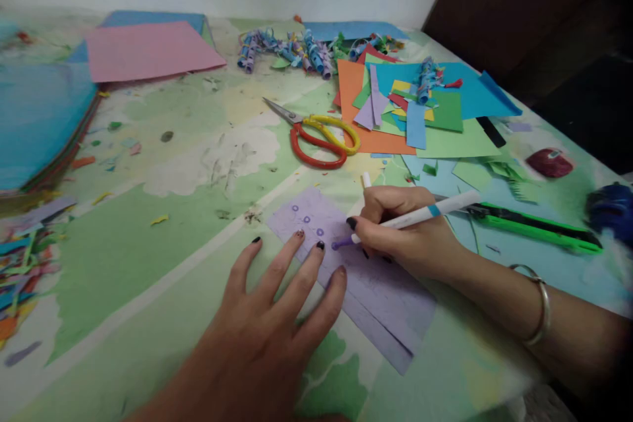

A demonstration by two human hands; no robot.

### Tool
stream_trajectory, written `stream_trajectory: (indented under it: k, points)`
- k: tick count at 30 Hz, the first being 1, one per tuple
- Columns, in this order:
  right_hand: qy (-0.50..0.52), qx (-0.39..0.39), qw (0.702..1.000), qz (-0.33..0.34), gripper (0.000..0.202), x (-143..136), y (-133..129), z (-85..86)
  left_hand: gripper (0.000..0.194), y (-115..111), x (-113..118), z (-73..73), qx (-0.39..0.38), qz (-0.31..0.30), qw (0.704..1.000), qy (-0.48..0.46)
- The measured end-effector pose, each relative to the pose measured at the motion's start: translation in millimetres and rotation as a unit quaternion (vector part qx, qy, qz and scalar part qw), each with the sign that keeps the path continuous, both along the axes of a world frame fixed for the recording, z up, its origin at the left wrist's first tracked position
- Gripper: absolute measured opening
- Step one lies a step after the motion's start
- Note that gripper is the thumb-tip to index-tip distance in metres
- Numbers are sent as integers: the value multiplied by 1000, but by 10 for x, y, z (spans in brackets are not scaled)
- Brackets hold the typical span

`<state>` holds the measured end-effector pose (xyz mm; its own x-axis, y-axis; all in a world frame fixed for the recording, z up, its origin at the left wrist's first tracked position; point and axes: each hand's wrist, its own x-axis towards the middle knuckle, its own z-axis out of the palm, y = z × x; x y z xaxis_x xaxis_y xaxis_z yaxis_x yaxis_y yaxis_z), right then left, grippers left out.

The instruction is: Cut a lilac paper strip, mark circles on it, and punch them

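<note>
A lilac sheet of paper (390, 303) lies at a slant on the table, with a row of small purple circles drawn near its upper left edge. My right hand (403, 227) is closed around a white felt-tip pen (420, 211) with a blue band, and its purple tip touches the paper at the end of that row. Fingers spread, my left hand (277, 310) rests flat with several fingertips on the sheet's left edge. The white pen cap (366, 179) shows just behind my right hand.
Scissors (316, 138) with red and yellow handles lie beyond the sheet. A green box cutter (539, 227) is at the right. Coloured papers (479, 138), curled paper pieces (311, 56), a pink sheet (153, 49) and scraps (24, 270) surround the work area.
</note>
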<state>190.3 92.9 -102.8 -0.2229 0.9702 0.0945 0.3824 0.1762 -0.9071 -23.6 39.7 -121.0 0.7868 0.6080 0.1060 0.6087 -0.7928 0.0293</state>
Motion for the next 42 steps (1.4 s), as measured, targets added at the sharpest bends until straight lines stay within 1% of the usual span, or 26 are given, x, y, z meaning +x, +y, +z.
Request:
stream_trajectory:
  k: [3, 5, 7, 9, 10, 12, 13, 15, 17, 19, 21, 23, 26, 28, 31, 33, 35, 39, 42]
  points:
    - [127, -62, 988, -55, 29, 9, 31, -17, 91, -2, -2, 5, -8, 4, 1000, -5]
    - [199, -70, 975, -77, 26, 28, 61, -21, 90, -4, -3, 7, -13, 6, 1000, -9]
    - [224, -45, 970, -90, 25, 62, 86, -10, 91, -5, -4, 7, -18, 9, 1000, -14]
    - [222, -7, 969, -104, 29, 109, 97, 14, 91, -3, -3, 4, -22, 12, 999, -20]
    - [221, 7, 969, -111, 26, 136, 97, 28, 91, -2, -3, 2, -24, 14, 999, -23]
    - [229, 21, 965, -126, 11, 187, 84, 56, 89, 2, -3, -3, -27, 15, 999, -29]
    - [231, 20, 964, -131, 12, 208, 73, 68, 88, 3, -3, -5, -28, 14, 999, -32]
    - [226, 16, 965, -130, 18, 236, 39, 87, 88, 4, -2, -10, -28, 12, 999, -37]
    - [201, 17, 973, -115, 14, 235, -9, 103, 88, 4, -4, -16, -27, 12, 999, -38]
    - [150, 24, 984, -93, 8, 201, -69, 117, 88, 8, -11, -28, -24, 12, 999, -35]
    - [85, 39, 994, -54, 7, 142, -130, 122, 88, 15, -24, -46, -19, 2, 999, -33]
    - [43, 41, 998, 1, 11, 76, -179, 109, 90, 23, -36, -62, -14, -14, 999, -35]
    - [43, 7, 997, 61, 16, 9, -202, 61, 91, 22, -42, -62, -16, -13, 999, -35]
    - [31, 17, 997, 69, 15, -2, -183, 28, 91, 10, -37, -44, -22, -1, 999, -28]
    - [-3, 63, 996, 69, 25, 7, -134, -4, 96, -11, -25, -8, -22, -2, 1000, -18]
    - [-11, 70, 995, 71, 26, 12, -109, -16, 97, -22, -16, 11, -22, 1, 1000, -16]
    - [-21, 76, 994, 73, 27, 9, -95, -27, 95, -31, -6, 27, -27, 10, 999, -17]
    - [-32, 102, 992, 70, 36, -1, -91, -55, 91, -45, 17, 51, -45, 25, 998, -24]
    - [-37, 112, 991, 67, 36, -2, -97, -70, 87, -50, 27, 57, -54, 32, 997, -34]
